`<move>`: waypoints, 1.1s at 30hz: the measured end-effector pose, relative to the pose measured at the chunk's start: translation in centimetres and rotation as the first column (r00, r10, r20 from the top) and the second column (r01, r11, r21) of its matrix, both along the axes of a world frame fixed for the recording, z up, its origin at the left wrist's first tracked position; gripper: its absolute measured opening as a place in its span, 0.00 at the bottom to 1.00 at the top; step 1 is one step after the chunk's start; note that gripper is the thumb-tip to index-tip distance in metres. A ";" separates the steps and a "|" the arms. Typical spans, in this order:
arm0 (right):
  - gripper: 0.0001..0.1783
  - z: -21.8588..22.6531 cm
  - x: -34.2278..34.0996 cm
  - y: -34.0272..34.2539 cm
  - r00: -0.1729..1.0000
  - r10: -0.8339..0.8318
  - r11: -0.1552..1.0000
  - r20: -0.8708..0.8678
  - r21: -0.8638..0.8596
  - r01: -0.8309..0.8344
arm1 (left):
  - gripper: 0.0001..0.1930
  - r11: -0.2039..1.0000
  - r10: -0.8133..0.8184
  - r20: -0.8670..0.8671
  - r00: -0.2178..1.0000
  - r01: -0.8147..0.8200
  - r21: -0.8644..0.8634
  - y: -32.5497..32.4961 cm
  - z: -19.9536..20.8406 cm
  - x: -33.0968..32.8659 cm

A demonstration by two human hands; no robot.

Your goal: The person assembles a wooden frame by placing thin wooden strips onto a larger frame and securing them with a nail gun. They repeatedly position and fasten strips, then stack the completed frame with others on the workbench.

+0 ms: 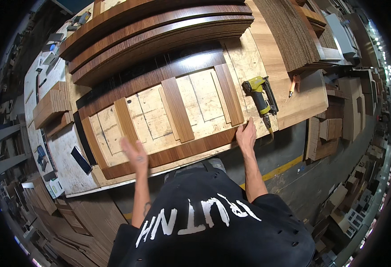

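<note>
A ladder-like frame of brown wood-grain boards lies flat on the worktable. Its long front rail (182, 154) runs along the near side, and cross slats, among them the middle slat (177, 109) and the right slat (229, 94), reach to the dark far rail (149, 84). My left hand (135, 155), slightly blurred, is over the front rail near the left-middle slat (126, 119), fingers apart and nothing in them. My right hand (247, 135) touches the front rail's right end, beside the right slat's foot, with its fingers stretched out.
A yellow-green and black nail gun (261, 100) with its hose lies right of the frame. Beyond it is a small orange-handled tool (294, 85). Tall board stacks (160, 38) stand behind the frame. A short board stack (53, 104) and a dark phone (81, 160) lie at left.
</note>
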State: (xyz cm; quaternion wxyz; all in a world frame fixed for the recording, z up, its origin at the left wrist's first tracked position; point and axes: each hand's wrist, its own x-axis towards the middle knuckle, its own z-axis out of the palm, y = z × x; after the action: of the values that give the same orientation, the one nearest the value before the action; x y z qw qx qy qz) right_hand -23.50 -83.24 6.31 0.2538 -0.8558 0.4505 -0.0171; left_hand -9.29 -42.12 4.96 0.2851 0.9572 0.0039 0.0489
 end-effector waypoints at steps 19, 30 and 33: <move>0.37 2.9 18.0 -12.1 0.961 0.190 0.687 0.201 0.672 -0.276 | 0.46 0.957 -0.289 -0.230 0.929 0.288 -0.038 -41.5 -1.6 3.0; 0.37 0.0 22.3 -14.8 0.959 0.011 0.464 0.284 0.848 -0.256 | 0.58 0.966 -0.150 -0.270 0.951 0.200 0.165 -45.4 -2.7 3.2; 0.37 0.0 21.9 -14.6 0.933 0.067 0.483 0.354 0.807 -0.341 | 0.50 0.970 -0.108 -0.260 0.959 0.158 0.182 -45.9 -2.4 3.6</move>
State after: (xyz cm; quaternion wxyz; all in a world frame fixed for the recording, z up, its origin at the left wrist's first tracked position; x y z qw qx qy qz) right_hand -1.58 -97.80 6.31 0.7032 -0.6534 0.2535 0.1199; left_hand -5.74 -88.05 2.60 0.1869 0.9777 -0.0300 -0.0907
